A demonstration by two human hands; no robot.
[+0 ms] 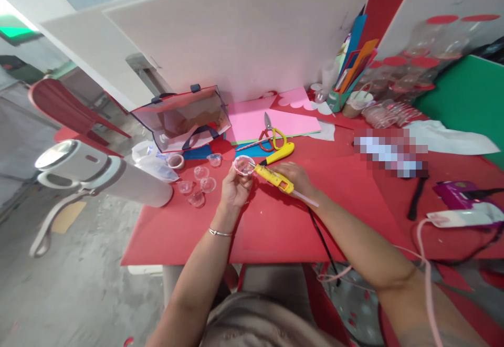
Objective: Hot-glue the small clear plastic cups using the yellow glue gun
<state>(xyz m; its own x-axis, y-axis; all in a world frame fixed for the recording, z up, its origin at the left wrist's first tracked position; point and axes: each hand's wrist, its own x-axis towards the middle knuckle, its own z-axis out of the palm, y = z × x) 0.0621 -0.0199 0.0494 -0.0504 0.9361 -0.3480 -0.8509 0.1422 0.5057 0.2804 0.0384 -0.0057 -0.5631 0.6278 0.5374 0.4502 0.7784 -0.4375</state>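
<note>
My left hand (236, 187) holds a small clear plastic cup (244, 165) by its side, its round opening turned up toward the camera. In my right hand (297, 179) is a yellow glue gun (275, 178), a pale glue stick poking out of its back end. The gun's nozzle points left and meets the cup's rim or opening; which of the two is too small to tell. Left of my left hand, several clear cups (208, 185) lie on the red table (177, 237). Behind the glue gun are a yellow-handled tool (281, 153) and scissors (279, 138).
A large white flask (134, 181) stands at the table's left edge, near an open bag (185, 118). Pink paper (252, 121) lies at the back. To the right are a power strip (457, 218), cables and a purple device (452, 197). Lidded clear containers (421, 76) are stacked behind.
</note>
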